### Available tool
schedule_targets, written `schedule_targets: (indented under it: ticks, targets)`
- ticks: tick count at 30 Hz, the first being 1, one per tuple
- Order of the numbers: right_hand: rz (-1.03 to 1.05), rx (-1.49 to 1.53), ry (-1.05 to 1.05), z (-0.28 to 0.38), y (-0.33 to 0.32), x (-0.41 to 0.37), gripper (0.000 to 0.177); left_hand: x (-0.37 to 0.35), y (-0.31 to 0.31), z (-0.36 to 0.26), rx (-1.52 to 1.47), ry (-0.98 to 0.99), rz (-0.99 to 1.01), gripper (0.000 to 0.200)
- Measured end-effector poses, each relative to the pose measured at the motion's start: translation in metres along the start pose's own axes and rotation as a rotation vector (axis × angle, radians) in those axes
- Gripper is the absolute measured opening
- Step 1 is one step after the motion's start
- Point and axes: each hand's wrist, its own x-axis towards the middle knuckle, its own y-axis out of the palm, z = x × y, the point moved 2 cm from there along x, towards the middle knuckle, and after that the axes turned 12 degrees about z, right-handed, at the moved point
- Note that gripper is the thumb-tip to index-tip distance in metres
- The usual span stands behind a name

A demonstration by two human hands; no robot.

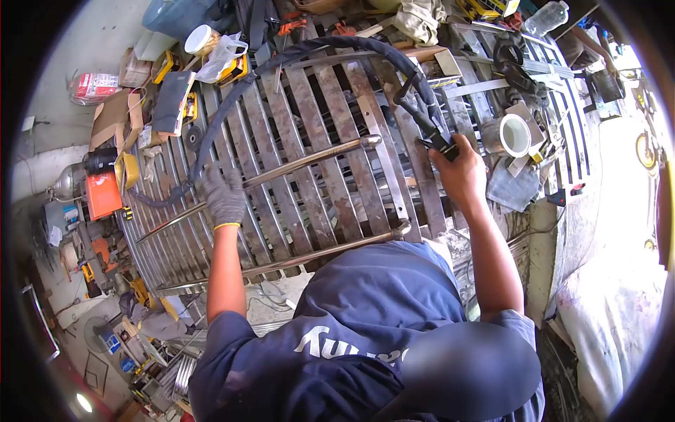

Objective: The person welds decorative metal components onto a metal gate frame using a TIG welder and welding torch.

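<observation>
My left hand (223,195), in a grey knit glove with a yellow cuff, lies over a shiny metal tube (309,159) of a U-shaped frame, its fingers stretched out past the tube. My bare right hand (460,172) is closed around a black welding torch (427,125) to the right of the frame. A dark sheathed cable (281,60) arcs from the torch across the far side and down past my left hand. The frame's flat drilled bar (385,158) joins its two tubes at the right end. The torch tip is too small to make out.
The slatted metal bench (327,105) has gaps between its bars. A white pot (508,136), a grey cloth (513,184) and a clamp-like dark tool (512,60) sit on the right. An orange box (103,195) and a dark book (172,102) are on the left.
</observation>
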Motion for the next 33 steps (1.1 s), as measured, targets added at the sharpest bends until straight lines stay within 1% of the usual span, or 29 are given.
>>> schedule_targets:
  ticks: [1,2,3,5,6,7,8,9,10,13,15,17,18,19,21,22,24,26,27,28,33]
  targets:
    - [-0.033,-0.046,-0.015,0.001,0.004,0.001,0.047,-0.002,-0.002,0.019,-0.013,-0.119,-0.054,0.065]
    - [0.055,-0.054,0.03,0.015,-0.003,0.0,0.05,-0.003,0.003,0.041,-0.006,-0.231,-0.114,0.065]
    - [0.061,-0.07,0.001,0.014,0.0,0.003,0.05,-0.007,0.014,0.072,-0.039,-0.372,-0.149,0.065]
    - [0.071,-0.103,-0.057,0.012,0.012,0.015,0.052,-0.016,0.047,0.141,-0.195,-0.685,-0.175,0.065]
    - [0.091,-0.122,-0.075,0.015,0.015,0.019,0.05,-0.02,0.072,0.182,-0.365,-0.847,-0.148,0.065]
    - [0.1,-0.141,-0.08,0.021,0.018,0.024,0.049,-0.028,0.098,0.218,-0.595,-1.0,-0.126,0.066]
    - [0.109,-0.161,-0.084,0.028,0.021,0.029,0.048,-0.038,0.118,0.245,-0.963,-1.078,-0.114,0.066]
    - [0.118,-0.179,-0.085,0.034,0.024,0.034,0.046,-0.044,0.131,0.258,-1.345,-1.065,-0.188,0.062]
    - [0.155,-0.181,-0.111,0.042,0.025,0.04,0.045,-0.049,0.1,0.231,-1.558,-1.201,-0.076,0.048]
    - [0.209,-0.34,-0.079,0.059,0.027,0.062,0.04,-0.045,0.09,0.229,-1.912,-0.994,-0.083,0.037]
    - [0.159,-0.451,-0.085,0.067,0.025,0.073,0.046,-0.04,0.084,0.23,-1.825,-1.036,-0.161,0.033]
    - [-0.021,-0.656,-0.266,0.068,0.028,0.078,0.049,-0.039,0.084,0.241,-1.754,-1.042,-0.21,0.032]
    - [0.021,-0.665,-0.295,0.068,0.029,0.081,0.06,-0.039,0.085,0.246,-1.777,-1.014,-0.197,0.031]
    - [-0.029,-0.715,-0.446,0.066,0.031,0.081,0.059,-0.037,0.085,0.251,-1.8,-0.985,-0.18,0.03]
    - [-0.022,-0.887,-0.64,0.067,0.037,0.081,0.058,-0.031,0.088,0.263,-1.847,-0.922,-0.137,0.03]
    - [-0.024,-0.876,-0.645,0.067,0.04,0.081,0.059,-0.026,0.086,0.265,-1.859,-0.854,-0.103,0.031]
    - [-0.025,-0.857,-0.647,0.064,0.042,0.08,0.059,-0.016,0.09,0.267,-1.864,-0.882,-0.123,0.031]
    - [-0.017,-0.86,-0.585,0.063,0.039,0.08,0.051,-0.003,0.089,0.265,-1.871,-0.926,-0.158,0.031]
    - [-0.014,-0.858,-0.554,0.062,0.038,0.08,0.047,0.002,0.089,0.265,-1.872,-0.916,-0.148,0.031]
    - [-0.072,-0.857,-0.539,0.062,0.038,0.079,0.047,0.006,0.089,0.265,-1.872,-0.905,-0.136,0.032]
    - [0.096,-0.827,-0.353,0.062,0.036,0.083,0.045,0.022,0.093,0.273,-1.965,-0.756,-0.156,0.031]
